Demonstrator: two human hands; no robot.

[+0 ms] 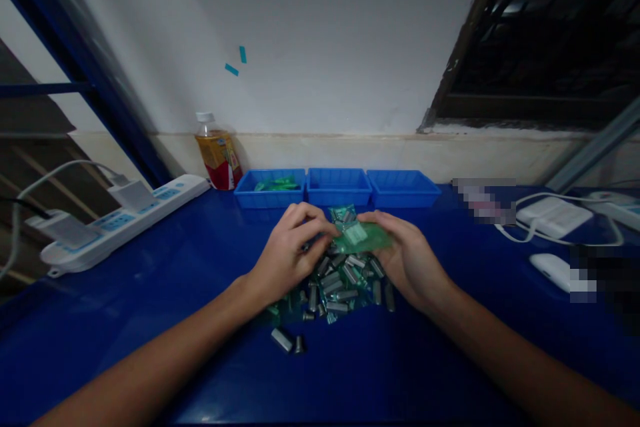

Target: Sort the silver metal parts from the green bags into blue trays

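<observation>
Both my hands meet over a pile of several small metal cylinders [334, 287] on the blue table [150, 320]. My right hand [407, 257] pinches a small green see-through bag [361, 237] by its right side. My left hand [290, 250] has its fingers curled at the bag's left edge; whether a cylinder sits between its fingertips I cannot make out. Two loose cylinders [286, 340] lie nearer to me, apart from the pile.
Three blue trays [338, 187] stand in a row behind the pile; the left tray [270, 188] holds green bags. A drink bottle [218, 153] stands by the wall. A white power strip [120, 220] lies at left, white chargers and cables [553, 217] at right.
</observation>
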